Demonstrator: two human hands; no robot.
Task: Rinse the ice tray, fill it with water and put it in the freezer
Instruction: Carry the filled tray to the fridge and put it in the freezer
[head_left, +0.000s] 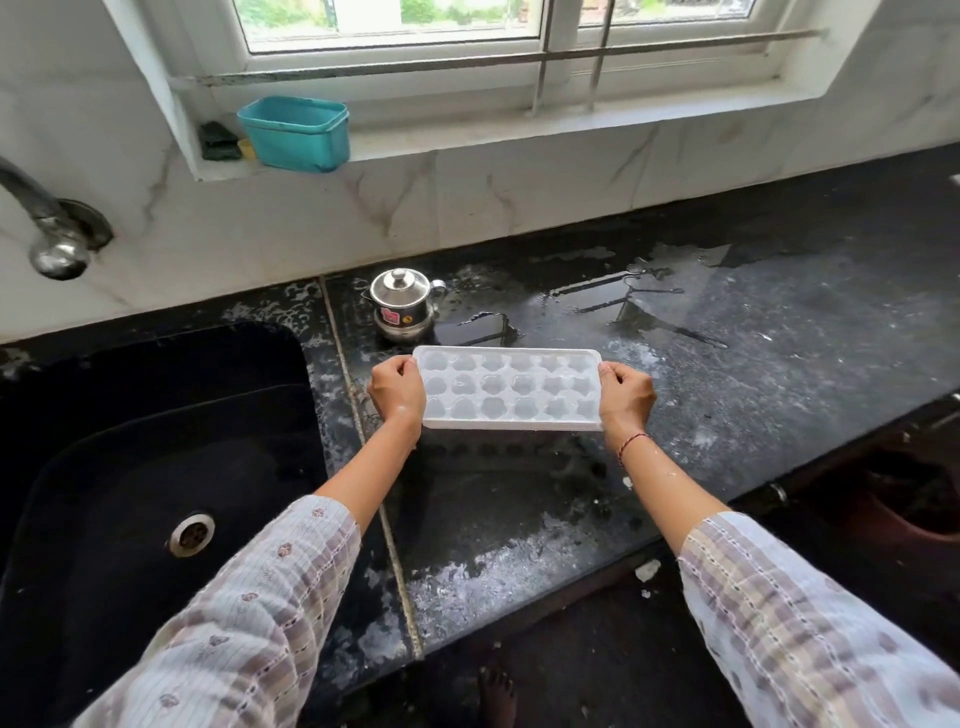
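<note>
The white plastic ice tray with flower-shaped cells (510, 388) is held level just above the wet black stone bench (727, 374), its long axis running from nine to three o'clock across the view. The left hand (397, 391) is curled round the short end at nine o'clock and the right hand (625, 397) is clamped on the short end at three o'clock, thumbs on the rim. The black sink (130, 467) lies toward eight o'clock from the tray, beside the left hand, and the steel tap (52, 228) juts from the marble wall at about ten o'clock, well apart from the tray; a rinse would seem to call for carrying the tray endwise that way, left hand leading. Whether the cells hold water I cannot tell. Just beyond the tray at eleven o'clock stands a small lidded steel pot (402, 304) bearing a pink sticker and a dark round one, neither readable. A teal plastic tub (295, 132) sits on the window sill (519, 124).
</note>
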